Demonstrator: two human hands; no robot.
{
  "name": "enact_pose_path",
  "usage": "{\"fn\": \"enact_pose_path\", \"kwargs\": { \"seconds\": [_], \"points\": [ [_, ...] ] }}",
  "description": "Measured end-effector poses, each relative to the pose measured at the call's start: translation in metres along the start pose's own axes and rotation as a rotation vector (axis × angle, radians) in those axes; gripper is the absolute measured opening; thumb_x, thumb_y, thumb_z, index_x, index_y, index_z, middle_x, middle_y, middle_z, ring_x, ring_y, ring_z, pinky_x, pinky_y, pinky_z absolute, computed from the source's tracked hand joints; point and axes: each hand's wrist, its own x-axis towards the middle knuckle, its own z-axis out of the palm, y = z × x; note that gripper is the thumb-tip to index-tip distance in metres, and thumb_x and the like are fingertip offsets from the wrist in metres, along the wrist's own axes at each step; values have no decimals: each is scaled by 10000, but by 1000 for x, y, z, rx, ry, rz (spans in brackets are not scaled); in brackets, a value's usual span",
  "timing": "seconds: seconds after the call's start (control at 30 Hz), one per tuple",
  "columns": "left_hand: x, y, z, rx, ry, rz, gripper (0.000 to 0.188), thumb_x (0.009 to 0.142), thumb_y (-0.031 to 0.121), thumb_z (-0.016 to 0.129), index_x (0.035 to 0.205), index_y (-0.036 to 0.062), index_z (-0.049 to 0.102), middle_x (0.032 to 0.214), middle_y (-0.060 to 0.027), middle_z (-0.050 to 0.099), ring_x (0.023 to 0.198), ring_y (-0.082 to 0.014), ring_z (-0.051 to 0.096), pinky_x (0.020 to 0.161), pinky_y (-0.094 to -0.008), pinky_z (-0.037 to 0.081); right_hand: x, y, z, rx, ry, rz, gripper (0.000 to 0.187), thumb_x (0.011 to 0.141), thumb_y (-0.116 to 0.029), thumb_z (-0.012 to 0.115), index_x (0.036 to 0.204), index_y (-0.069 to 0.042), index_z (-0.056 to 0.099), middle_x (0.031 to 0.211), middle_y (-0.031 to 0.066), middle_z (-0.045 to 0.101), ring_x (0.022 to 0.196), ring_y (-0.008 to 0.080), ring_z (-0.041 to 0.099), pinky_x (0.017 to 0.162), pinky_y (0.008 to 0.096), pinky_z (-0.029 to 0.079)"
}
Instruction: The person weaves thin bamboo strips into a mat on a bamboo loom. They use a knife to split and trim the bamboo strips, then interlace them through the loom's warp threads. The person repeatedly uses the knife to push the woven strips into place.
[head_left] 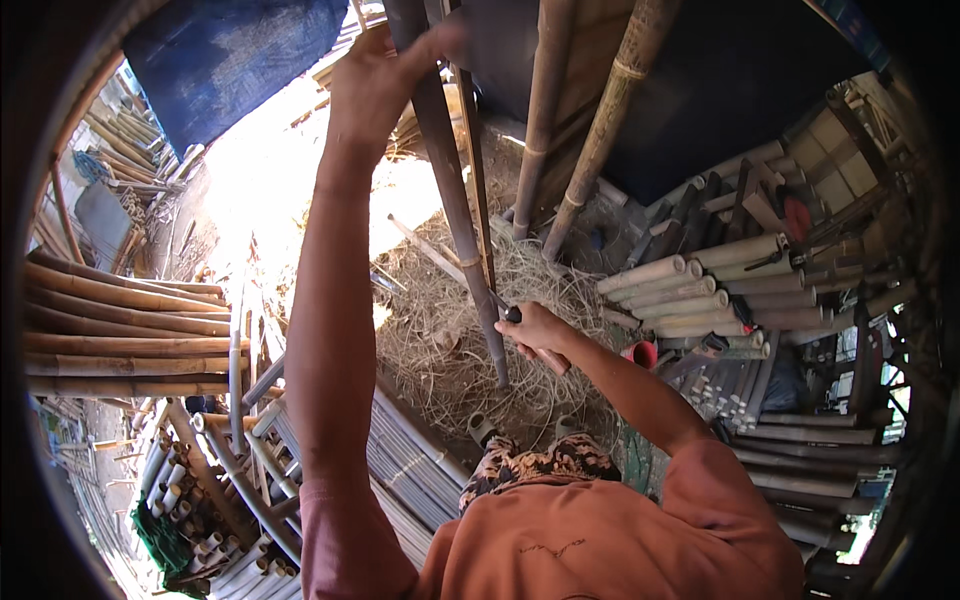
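Observation:
A long dark bamboo pole point(440, 150) leans from the top of the view down to the fibre-strewn floor. High up, my left hand point(375, 90) is closed round it, its thumb lying across the front and the other fingers partly hidden. Lower down, my right hand point(540, 330) is closed on a knife by its brown wooden handle point(552, 361). Its metal blade shows only in part, up against the pole's lower end. A small black thing at the thumb is too small to name. Behind the pole, a pale straight strip point(430, 247) slants; I cannot tell whether it joins the knife.
Shavings point(430, 350) heap around my feet. Two thick bamboo poles point(600, 130) stand ahead. Cut bamboo lengths point(680, 290) are stacked at right, with a red container point(640, 354) nearby. Long bamboo point(130, 340) lies at left, above a bamboo frame point(260, 480). Dark blue sheets point(230, 70) hang behind.

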Motion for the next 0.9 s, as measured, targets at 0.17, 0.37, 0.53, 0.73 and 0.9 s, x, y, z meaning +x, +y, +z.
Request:
{"fn": "enact_pose_path", "kwargs": {
  "seconds": [0.17,0.37,0.53,0.73,0.9],
  "points": [
    [-118,-89,5,107,-278,-467,315,804,204,785,977,-35,676,830,-63,688,731,-85,592,658,-268,485,38,18,3,-294,189,-163,334,875,-286,654,817,39,605,652,157,649,554,288,657,511,397,532],
    [-123,-164,42,16,101,-467,235,801,208,776,861,-16,736,636,-2,616,568,-62,529,518,-230,414,84,16,-11,-527,346,-225,372,872,-270,629,992,70,537,757,225,669,672,355,681,567,448,553],
    [-104,-195,37,169,251,-553,283,772,221,782,862,-42,733,660,-68,676,615,-98,593,598,-270,481,117,3,-15,-520,269,-262,374,907,-319,614,980,40,541,730,203,660,670,363,676,573,436,517],
    [-87,-231,18,233,357,-468,336,761,279,778,789,-47,703,585,-66,640,531,-124,569,565,-288,477,199,97,32,-313,6,32,403,940,-356,571,881,43,574,643,149,632,534,271,646,487,398,519],
    [-138,-293,-30,640,193,-305,516,711,406,839,939,-26,670,916,-138,675,811,-216,623,802,-342,494,245,201,73,-406,-4,86,403,838,-328,641,944,59,610,809,240,678,696,339,691,623,411,562]
  ]
}}
